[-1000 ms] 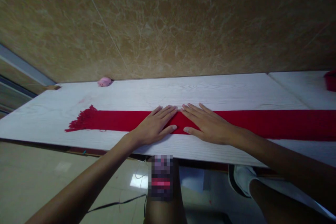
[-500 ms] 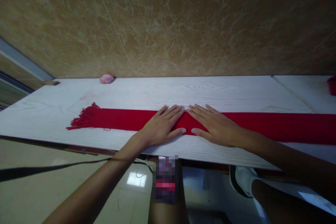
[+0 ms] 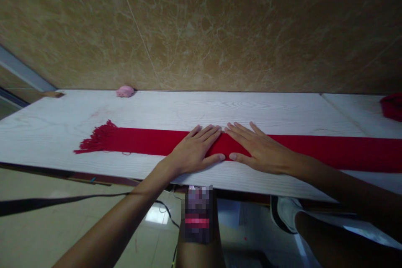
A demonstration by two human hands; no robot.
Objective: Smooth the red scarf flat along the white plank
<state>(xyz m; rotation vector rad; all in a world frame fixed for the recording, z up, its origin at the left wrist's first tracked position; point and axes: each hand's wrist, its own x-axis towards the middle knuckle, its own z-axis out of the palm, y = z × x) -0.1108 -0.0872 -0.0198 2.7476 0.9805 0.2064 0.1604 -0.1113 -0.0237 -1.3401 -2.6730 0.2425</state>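
Observation:
A long red scarf (image 3: 144,141) lies flat along the white wooden table (image 3: 238,111), its fringed end (image 3: 94,138) at the left and its other end running off the right edge of view. My left hand (image 3: 194,150) rests flat on the scarf's middle, fingers stretched out. My right hand (image 3: 256,148) lies flat beside it on the same scarf, fingers spread. The fingertips of both hands nearly meet at the scarf's far edge. Neither hand grips anything.
A small pink pig-shaped object (image 3: 124,91) sits at the table's back edge against the brown marbled wall (image 3: 220,25). Another red item (image 3: 392,106) shows at the far right. A dark strap (image 3: 37,203) and cable hang below the table's front edge, over a tiled floor.
Both hands have stayed pressed flat on the scarf. Only the camera view has shifted slightly, bringing in the strap at the lower left and more of the red item at the right.

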